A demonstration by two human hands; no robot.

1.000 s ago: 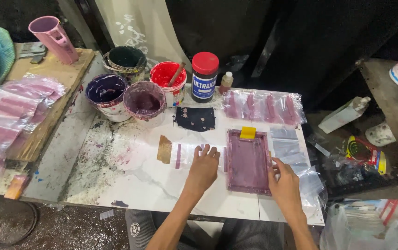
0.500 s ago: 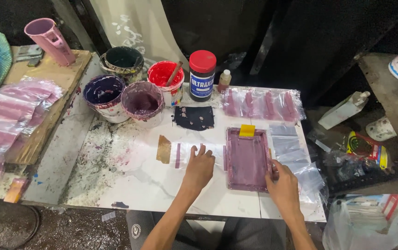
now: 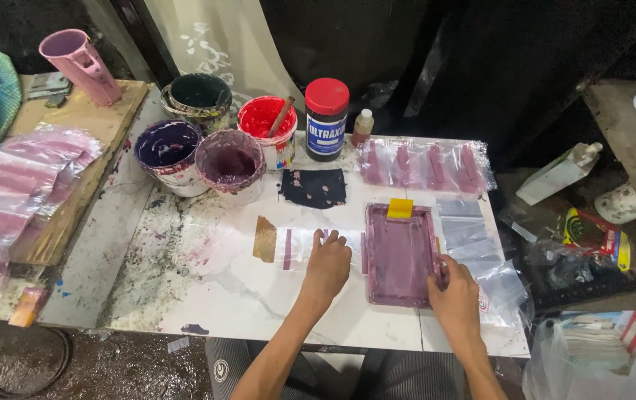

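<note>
My left hand (image 3: pixel 327 264) lies palm down on a clear plastic bag (image 3: pixel 297 248) with a purple stripe, on the white table (image 3: pixel 229 296). My right hand (image 3: pixel 453 295) grips the right edge of a purple-stained printing frame (image 3: pixel 401 255), which lies flat just right of the bag. A yellow squeegee (image 3: pixel 399 208) rests at the frame's far end. A brown tape patch (image 3: pixel 264 239) sits at the bag's left end.
Paint tubs stand at the back: dark green (image 3: pixel 199 96), red with a stick (image 3: pixel 266 126), purple (image 3: pixel 166 152), mauve (image 3: pixel 229 164). A red-lidded jar (image 3: pixel 326 118) stands beside them. Printed bags (image 3: pixel 425 164) lie behind the frame, blank bags (image 3: pixel 473 237) to its right, more printed bags (image 3: pixel 14 185) far left.
Both hands stay in place on the bag and the frame. The view has shifted only slightly.
</note>
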